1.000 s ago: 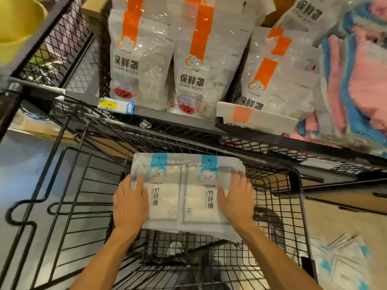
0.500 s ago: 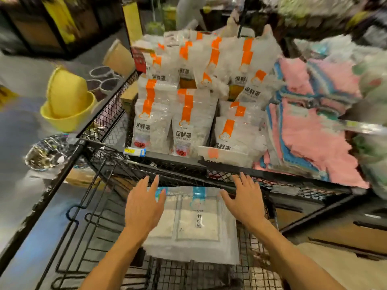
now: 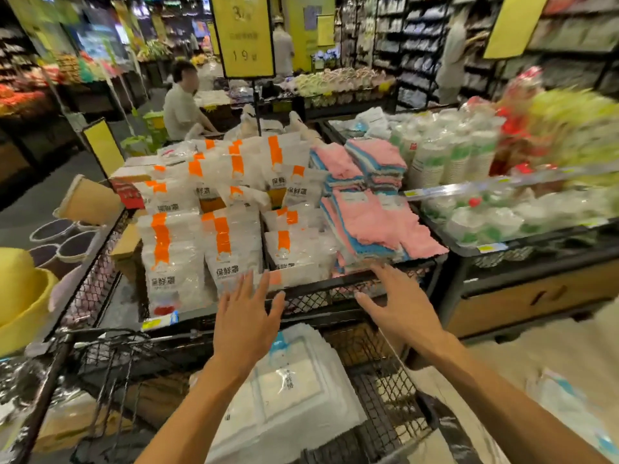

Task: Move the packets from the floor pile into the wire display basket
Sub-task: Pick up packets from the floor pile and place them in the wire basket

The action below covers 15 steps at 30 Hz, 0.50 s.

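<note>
**A:** Head view, lower centre: a stack of packets (image 3: 288,393) lies in the wire display basket (image 3: 385,390), blue-tabbed labels facing up. What are the hands doing?

**B:** Both hover above it. The left hand (image 3: 246,324) is spread flat with straight fingers, holding nothing; the right hand (image 3: 398,311) is likewise spread and empty, near the mesh rim of the shelf above.

**A:** And the floor pile?

**B:** At the lower right edge, more packets (image 3: 566,403) lie blurred on the floor, well apart from the basket.

**A:** So the step in hand?

**B:** Likely going for the next batch. To do it well: gather a squared-up handful, keep labels upward, and lower it flat onto the stack without snagging the wire sides.

**A:** Background?

**B:** Orange-striped bags (image 3: 170,252) and pink cloths (image 3: 371,222) fill the shelf in mid-frame.
</note>
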{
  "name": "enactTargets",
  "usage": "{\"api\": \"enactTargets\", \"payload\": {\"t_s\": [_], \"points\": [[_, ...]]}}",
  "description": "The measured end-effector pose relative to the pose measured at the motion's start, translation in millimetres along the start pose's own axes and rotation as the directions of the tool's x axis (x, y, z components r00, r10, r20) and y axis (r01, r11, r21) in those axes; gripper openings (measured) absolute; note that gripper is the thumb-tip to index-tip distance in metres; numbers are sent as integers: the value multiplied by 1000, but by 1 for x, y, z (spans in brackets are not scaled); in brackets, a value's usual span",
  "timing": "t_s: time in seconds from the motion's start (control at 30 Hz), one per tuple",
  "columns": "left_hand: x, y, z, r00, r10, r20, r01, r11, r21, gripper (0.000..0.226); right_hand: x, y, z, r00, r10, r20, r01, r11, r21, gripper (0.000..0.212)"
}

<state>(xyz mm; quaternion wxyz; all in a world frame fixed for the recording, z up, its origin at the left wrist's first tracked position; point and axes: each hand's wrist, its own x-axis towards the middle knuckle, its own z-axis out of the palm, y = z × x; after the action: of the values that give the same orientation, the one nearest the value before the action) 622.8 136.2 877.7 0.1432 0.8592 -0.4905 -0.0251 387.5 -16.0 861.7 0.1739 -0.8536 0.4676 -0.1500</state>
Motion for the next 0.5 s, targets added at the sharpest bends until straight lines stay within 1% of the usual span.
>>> {"api": "enactTargets", "payload": {"t_s": [0.1, 0.17, 0.23, 0.3, 0.37, 0.5], "points": [[-3, 39, 14, 989, 146, 24, -146, 989, -34, 66, -46, 29, -25, 988, 142, -68, -141, 990, 21, 84], [-8, 69, 28, 968, 245, 53, -243, 969, -46, 65, -81, 53, -43, 963, 248, -109, -248, 969, 13, 89], [-16, 102, 44, 936, 339, 98, -332, 940, -78, 67, -123, 81, -62, 912, 366, -184, -368, 930, 22, 96], [-28, 136, 59, 896, 425, 129, -414, 904, -109, 69, -167, 110, -79, 843, 482, -238, -481, 874, 66, 85], [-42, 171, 69, 857, 489, 164, -473, 871, -131, 69, -208, 135, -92, 778, 575, -255, -571, 815, 96, 76], [-68, 239, 78, 772, 604, 198, -585, 797, -151, 67, -271, 182, -109, 685, 652, -323, -657, 746, 111, 70]]}}
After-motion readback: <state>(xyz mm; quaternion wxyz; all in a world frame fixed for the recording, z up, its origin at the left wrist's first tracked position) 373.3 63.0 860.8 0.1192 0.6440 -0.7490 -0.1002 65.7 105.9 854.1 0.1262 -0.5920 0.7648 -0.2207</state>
